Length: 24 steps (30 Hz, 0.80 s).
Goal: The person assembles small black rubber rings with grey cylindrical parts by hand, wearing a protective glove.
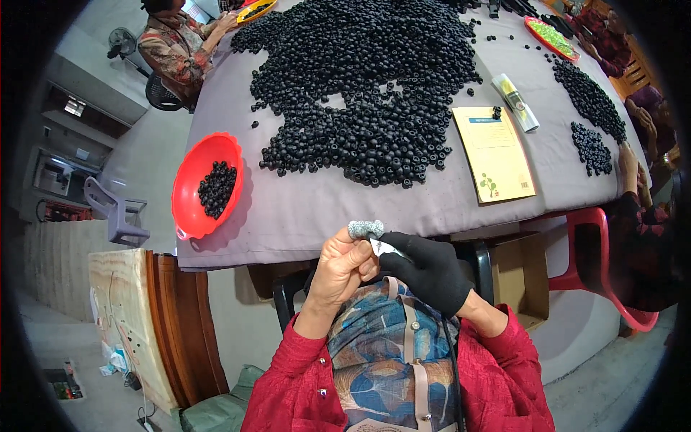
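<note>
Two hands met below one table [302, 209]: the bare left hand [344, 268] pinched a small part [381, 248], half hidden, which the gloved right hand [428, 270] also gripped.

Both forearms rose from the lower edge of the frame, in red sleeves, converging at centre. Left hand [344, 268] was bare, wrist bent, fingers curled inward, with a grey cover on one fingertip at the top of the hand. Right hand [430, 273] wore a black glove, fingers folded and reaching left to meet the left hand's fingertips. The two hands touched just below centre frame, pinching something small and pale between them. Elbows sat low, held close to the torso.
</note>
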Motion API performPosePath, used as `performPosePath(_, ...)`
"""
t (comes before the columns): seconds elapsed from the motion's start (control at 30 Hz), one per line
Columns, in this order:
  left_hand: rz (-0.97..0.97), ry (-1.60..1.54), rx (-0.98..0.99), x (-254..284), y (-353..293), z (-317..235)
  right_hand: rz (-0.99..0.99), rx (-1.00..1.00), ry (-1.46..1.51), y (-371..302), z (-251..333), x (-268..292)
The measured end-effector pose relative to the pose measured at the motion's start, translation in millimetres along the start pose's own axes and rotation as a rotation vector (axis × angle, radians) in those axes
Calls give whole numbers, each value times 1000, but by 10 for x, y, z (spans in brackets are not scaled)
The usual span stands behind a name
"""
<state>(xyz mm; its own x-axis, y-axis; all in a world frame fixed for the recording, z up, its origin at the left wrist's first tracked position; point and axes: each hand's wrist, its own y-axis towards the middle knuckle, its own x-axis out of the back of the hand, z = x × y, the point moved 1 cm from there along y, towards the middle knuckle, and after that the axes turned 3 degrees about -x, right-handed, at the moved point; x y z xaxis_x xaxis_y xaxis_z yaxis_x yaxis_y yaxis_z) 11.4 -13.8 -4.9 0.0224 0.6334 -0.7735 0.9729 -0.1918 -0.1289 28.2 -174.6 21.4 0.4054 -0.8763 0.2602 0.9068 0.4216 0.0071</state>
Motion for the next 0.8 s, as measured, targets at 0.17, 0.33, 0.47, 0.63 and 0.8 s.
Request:
performPosePath(0.17, -25, 14, 8, -8, -1, -4, 23, -5, 8, 3, -2, 8)
performPosePath(0.33, -4, 4, -15, 26, 11, 27, 24, -16, 26, 6, -13, -5)
performPosePath(0.47, -3, 20, -32, 20, 7, 36, 28, -72, 77, -6, -39, -27)
performPosePath(0.63, 4, 40, -36, 20, 8, 33, 47, -27, 35, 10, -21, 3)
performPosePath(0.8, 7, 65, -48, 30, 11, 37, 37, -39, 63, 9, -51, -11)
